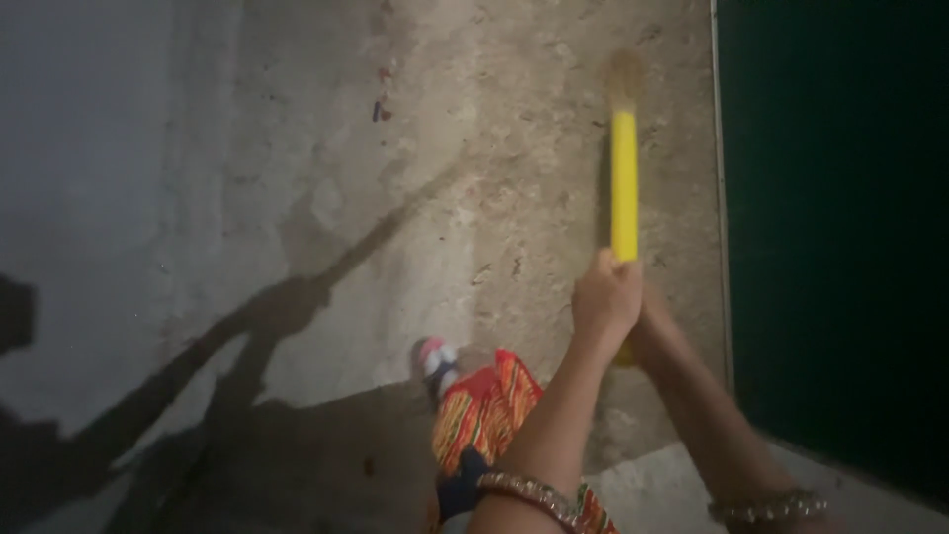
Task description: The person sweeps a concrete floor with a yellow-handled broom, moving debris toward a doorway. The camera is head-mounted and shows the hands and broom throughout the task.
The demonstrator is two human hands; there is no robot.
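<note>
Two hands grip the yellow broom handle (624,188), the left hand (605,297) wrapped around it above the right hand (647,316) for a firm grasp, bristles (623,79) angled down onto the concrete floor (445,198) beside the dark wall (840,247).

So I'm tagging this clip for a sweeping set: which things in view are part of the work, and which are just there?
In use:
- yellow-handled broom, bristles on the floor
- left hand, gripping the handle
- right hand, mostly hidden behind the left, on the same handle
- concrete floor

Just there:
- small dark scraps on the floor
- dark green panel at right
</note>
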